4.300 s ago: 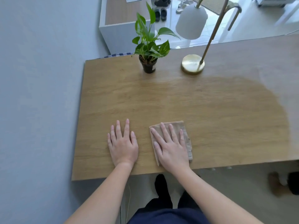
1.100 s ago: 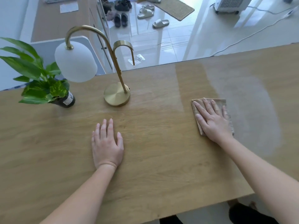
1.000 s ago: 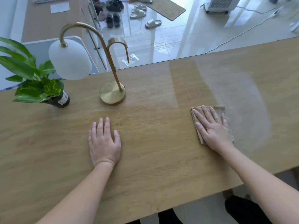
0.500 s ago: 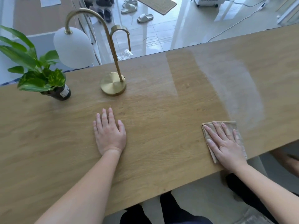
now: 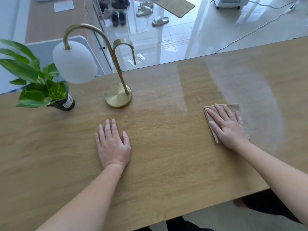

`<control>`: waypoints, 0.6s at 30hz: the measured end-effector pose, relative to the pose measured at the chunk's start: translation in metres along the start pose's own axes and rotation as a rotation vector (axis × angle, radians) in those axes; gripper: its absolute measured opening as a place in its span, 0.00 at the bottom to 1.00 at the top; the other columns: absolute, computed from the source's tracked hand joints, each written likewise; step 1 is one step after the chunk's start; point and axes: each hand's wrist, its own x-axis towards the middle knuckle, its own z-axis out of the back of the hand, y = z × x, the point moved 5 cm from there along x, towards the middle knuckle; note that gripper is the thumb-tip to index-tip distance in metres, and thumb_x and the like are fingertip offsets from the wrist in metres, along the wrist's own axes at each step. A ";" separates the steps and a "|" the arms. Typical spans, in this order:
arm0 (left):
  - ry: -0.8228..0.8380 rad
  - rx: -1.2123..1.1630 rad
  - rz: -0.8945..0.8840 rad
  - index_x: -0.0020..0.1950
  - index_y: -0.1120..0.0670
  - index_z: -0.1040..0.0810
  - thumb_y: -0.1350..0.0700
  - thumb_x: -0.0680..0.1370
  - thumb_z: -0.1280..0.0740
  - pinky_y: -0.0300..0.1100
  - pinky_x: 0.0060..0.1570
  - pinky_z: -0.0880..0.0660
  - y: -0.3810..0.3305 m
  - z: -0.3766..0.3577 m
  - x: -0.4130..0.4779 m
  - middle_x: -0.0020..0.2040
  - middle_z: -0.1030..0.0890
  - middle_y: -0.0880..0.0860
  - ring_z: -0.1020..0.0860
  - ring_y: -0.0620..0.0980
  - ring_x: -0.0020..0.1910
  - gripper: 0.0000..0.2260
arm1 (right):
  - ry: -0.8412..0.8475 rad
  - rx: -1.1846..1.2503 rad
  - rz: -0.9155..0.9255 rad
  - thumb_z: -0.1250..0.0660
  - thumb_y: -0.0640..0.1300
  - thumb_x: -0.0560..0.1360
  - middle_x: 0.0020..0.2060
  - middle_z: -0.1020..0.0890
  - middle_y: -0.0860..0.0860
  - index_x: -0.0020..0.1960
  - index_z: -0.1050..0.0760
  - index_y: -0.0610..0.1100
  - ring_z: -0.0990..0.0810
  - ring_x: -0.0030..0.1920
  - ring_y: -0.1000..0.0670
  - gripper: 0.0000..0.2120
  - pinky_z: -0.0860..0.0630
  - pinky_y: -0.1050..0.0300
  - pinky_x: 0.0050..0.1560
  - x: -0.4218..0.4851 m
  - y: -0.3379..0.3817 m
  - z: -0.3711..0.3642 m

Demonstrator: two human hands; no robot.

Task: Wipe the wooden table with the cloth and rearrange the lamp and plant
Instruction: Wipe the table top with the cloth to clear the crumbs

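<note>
Right hand [image 5: 227,126] is pressed flat, fingers straight, on the folded cloth [image 5: 240,114] at about 3 o'clock on the table [image 5: 166,164]. Left hand [image 5: 113,145] rests open mid-table. Lamp [image 5: 118,95] at 11 o'clock, plant [image 5: 41,87] at 10, well apart from the cloth.

1. The left hand [image 5: 113,145] lies palm down on the wooden table [image 5: 166,147], with the fingers straight and close together and the thumb set slightly out to the right.
2. The left forearm [image 5: 86,197] is bare and reaches in from the lower left edge.
3. The right hand [image 5: 226,127] presses flat on the folded cloth [image 5: 232,107], its fingers straight, a little spread, and angled toward the left.
4. The right forearm [image 5: 275,172] is bare and comes in from the lower right edge.
</note>
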 end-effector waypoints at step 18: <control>0.029 0.025 0.023 0.87 0.50 0.41 0.42 0.84 0.47 0.56 0.85 0.50 -0.002 -0.004 0.010 0.86 0.41 0.52 0.47 0.54 0.86 0.31 | -0.027 0.000 -0.038 0.56 0.68 0.84 0.86 0.49 0.59 0.83 0.51 0.71 0.53 0.86 0.50 0.28 0.59 0.38 0.83 0.254 0.014 0.071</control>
